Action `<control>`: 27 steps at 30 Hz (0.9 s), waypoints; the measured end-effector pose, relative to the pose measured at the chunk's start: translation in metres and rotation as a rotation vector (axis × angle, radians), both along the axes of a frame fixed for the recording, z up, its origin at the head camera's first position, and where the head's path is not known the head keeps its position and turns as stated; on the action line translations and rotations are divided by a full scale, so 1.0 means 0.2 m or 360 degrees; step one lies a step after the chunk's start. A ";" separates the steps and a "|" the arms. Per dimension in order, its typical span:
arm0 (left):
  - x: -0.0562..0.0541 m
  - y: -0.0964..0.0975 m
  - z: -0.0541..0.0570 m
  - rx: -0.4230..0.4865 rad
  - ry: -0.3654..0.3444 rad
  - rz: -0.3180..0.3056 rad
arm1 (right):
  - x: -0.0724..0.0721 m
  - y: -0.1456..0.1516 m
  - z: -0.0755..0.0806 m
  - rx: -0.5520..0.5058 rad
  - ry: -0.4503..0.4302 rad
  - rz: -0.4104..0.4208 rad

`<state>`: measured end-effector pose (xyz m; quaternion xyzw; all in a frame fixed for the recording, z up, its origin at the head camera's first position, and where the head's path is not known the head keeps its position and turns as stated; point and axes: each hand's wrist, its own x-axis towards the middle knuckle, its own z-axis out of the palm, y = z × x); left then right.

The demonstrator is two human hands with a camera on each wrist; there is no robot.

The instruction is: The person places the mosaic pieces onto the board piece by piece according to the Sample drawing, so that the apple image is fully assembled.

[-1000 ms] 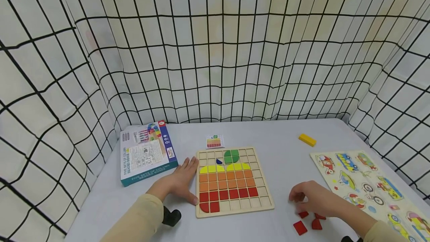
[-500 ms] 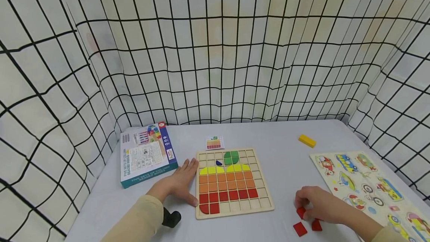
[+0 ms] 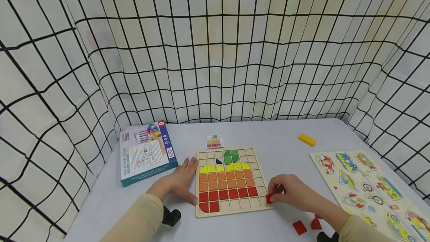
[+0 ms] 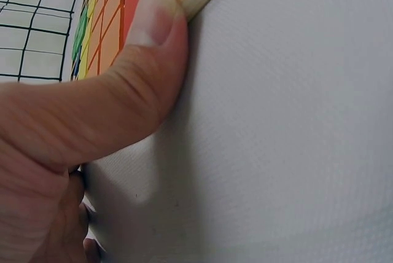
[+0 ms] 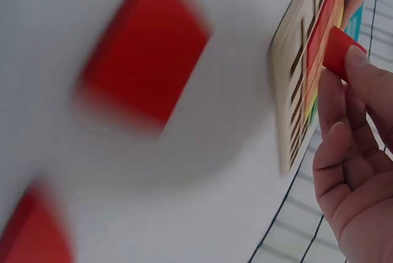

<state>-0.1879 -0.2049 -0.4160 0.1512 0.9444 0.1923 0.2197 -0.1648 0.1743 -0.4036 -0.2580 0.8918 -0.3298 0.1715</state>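
A wooden grid board (image 3: 242,206) lies mid-table, holding rows of red, orange and yellow pieces plus green ones at the top and a small dark blue one. My left hand (image 3: 178,184) rests along its left edge with fingers extended; in the left wrist view the thumb (image 4: 156,23) touches the board's rim near the red pieces. At the board's right edge, my right hand (image 3: 292,193) pinches a red tile (image 5: 339,54) between thumb and fingers. A loose red square (image 3: 299,227) and a red piece with a curved side (image 3: 316,223) lie right of the board.
Behind the board stands a small picture card (image 3: 214,142). A teal-edged box (image 3: 146,156) lies at left, a yellow block (image 3: 307,140) at back right. A picture puzzle board (image 3: 361,176) covers the right side. Black netting (image 3: 221,66) over white cloth encloses the table.
My right hand has picked up a red tile from the loose pieces and moved left and away from me to the board's right edge. The left hand has stayed in place.
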 end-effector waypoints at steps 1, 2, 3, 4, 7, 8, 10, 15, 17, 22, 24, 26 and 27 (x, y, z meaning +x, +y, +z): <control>0.00 0.00 0.00 0.0003 0.0000 0.0002 | 0.00 -0.05 0.00 -0.0039 -0.0005 -0.0004; 0.00 0.00 0.00 0.0005 -0.0004 0.0008 | 0.00 -0.10 0.00 -0.0075 -0.0015 -0.0009; 0.00 0.00 0.00 0.0011 -0.0003 0.0010 | 0.00 -0.15 -0.01 -0.0108 -0.0031 -0.0014; 0.00 0.00 0.00 0.0015 -0.0003 0.0012 | 0.00 -0.19 -0.01 -0.0140 -0.0050 -0.0016; 0.00 0.00 -0.01 0.0023 0.0000 0.0010 | 0.01 -0.32 -0.03 -0.0202 -0.0093 -0.0010; 0.00 0.00 -0.01 0.0023 -0.0001 0.0010 | 0.01 -0.35 -0.04 -0.0207 -0.0101 -0.0010; 0.00 0.00 -0.02 0.0023 -0.0003 0.0010 | 0.02 -0.41 -0.06 -0.0221 -0.0099 0.0000; 0.00 0.00 -0.01 0.0019 -0.0001 0.0012 | 0.03 -0.52 -0.08 -0.0233 -0.0083 -0.0015; 0.00 0.00 -0.01 0.0017 -0.0003 0.0015 | 0.03 -0.54 -0.08 -0.0222 -0.0085 -0.0029; 0.00 0.00 0.00 0.0019 -0.0007 0.0014 | 0.04 -0.59 -0.10 -0.0168 -0.0051 -0.0037; 0.00 0.00 0.00 0.0015 -0.0003 0.0009 | 0.05 -0.60 -0.09 -0.0144 -0.0033 -0.0042; 0.00 0.00 -0.01 0.0010 0.0002 0.0005 | 0.05 -0.61 -0.09 -0.0115 -0.0018 -0.0048; 0.00 0.00 -0.01 0.0010 0.0004 0.0004 | 0.05 -0.62 -0.08 -0.0103 -0.0009 -0.0048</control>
